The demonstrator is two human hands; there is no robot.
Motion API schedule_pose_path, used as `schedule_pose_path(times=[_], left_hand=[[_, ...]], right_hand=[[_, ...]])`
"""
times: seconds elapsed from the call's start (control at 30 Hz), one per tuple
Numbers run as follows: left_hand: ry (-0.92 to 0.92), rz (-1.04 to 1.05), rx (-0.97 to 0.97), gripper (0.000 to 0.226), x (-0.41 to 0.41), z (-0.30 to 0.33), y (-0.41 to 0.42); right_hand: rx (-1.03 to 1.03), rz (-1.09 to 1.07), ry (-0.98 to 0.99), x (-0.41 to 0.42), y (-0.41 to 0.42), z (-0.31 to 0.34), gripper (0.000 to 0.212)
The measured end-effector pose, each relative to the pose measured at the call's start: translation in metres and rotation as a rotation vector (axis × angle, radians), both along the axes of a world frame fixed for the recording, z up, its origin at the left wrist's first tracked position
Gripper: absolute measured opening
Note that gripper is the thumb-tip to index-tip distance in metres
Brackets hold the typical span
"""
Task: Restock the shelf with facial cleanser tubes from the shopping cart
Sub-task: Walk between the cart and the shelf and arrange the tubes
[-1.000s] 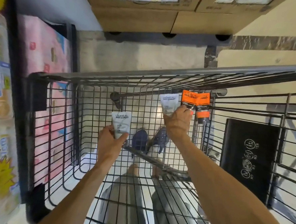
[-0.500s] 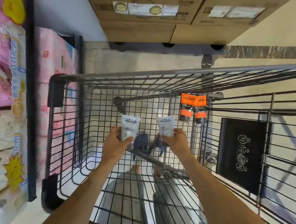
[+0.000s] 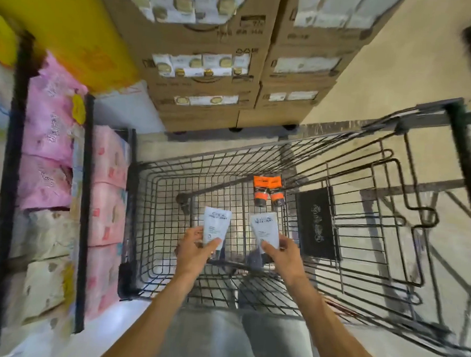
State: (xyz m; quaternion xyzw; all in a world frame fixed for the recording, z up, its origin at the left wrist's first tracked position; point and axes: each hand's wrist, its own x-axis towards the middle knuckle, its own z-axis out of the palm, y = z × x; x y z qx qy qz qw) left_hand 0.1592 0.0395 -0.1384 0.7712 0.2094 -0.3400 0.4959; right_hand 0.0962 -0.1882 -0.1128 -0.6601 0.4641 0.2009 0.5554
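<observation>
— Two white tubes are up out of the basket, one per hand?

— Yes. The left hand (image 3: pixel 194 251) pinches the left white tube (image 3: pixel 215 226) by its lower end, thumb across the front and fingers behind, crimped end pointing away from the person. The right hand (image 3: pixel 282 254) grasps the right white tube (image 3: pixel 264 229) the same way. The tubes stand side by side with a gap between them, both roughly upright, dark lettering near the top of each.

— What's left in the cart?

— Beyond the right hand, farther from the person, two orange tubes (image 3: pixel 268 190) lie together on the wire floor of the shopping cart (image 3: pixel 174 171), touching each other, dark caps toward the hands. To the right of the right hand a black panel (image 3: pixel 315 224) with white symbols sits against the fold-out wire seat.

— And around the cart?

— Left of the left hand, well apart, a shelf (image 3: pixel 85 210) with dark uprights holds pink packs (image 3: pixel 49 139) and paler ones below. Ahead of both hands, past the cart's front rim, cardboard boxes (image 3: pixel 207 80) are stacked on the floor. Below the forearms, grey trouser legs show through the wire.
</observation>
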Motion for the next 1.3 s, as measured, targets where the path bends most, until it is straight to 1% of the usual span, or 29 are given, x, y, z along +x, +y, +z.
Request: schedule_pose_path(times=[0.13,0.23,0.33,0.4,0.57,0.73,0.87,0.97,1.07,1.23,1.3], left_hand=[[-0.025,-0.002,-0.024,0.053,-0.012,0.043,-0.011],[-0.062,0.035,-0.053,0.052,-0.02,0.065,-0.019],[-0.094,0.076,-0.059,0.059,-0.027,0.085,-0.029],[-0.114,0.137,-0.068,0.055,-0.035,0.096,-0.035],[-0.241,0.29,-0.076,0.043,-0.072,0.126,-0.045],[-0.308,0.612,-0.049,0.048,-0.145,0.138,-0.039],[-0.362,0.855,-0.027,0.04,-0.212,0.157,-0.035],[-0.39,1.033,0.005,0.042,-0.266,0.168,-0.028],[-0.428,1.182,0.063,0.04,-0.324,0.177,-0.022],[-0.474,1.43,0.13,0.041,-0.423,0.188,-0.015],[-0.497,1.501,0.166,0.041,-0.467,0.189,-0.013]], right_hand=[[-0.031,0.01,-0.03,-0.018,0.002,0.036,0.04],[-0.012,0.051,-0.063,-0.027,-0.001,0.054,0.044],[0.015,0.103,-0.124,-0.032,-0.011,0.068,0.045],[0.02,0.143,-0.173,-0.032,-0.021,0.075,0.043],[0.067,0.34,-0.279,-0.027,-0.036,0.1,0.037],[0.118,0.636,-0.349,-0.035,-0.028,0.119,0.038],[0.163,0.845,-0.379,-0.057,-0.006,0.135,0.041],[0.184,0.999,-0.389,-0.077,0.023,0.143,0.04],[0.19,1.164,-0.443,-0.106,0.056,0.146,0.037],[0.33,1.411,-0.403,-0.168,0.113,0.138,0.045],[0.365,1.509,-0.415,-0.202,0.137,0.137,0.045]])
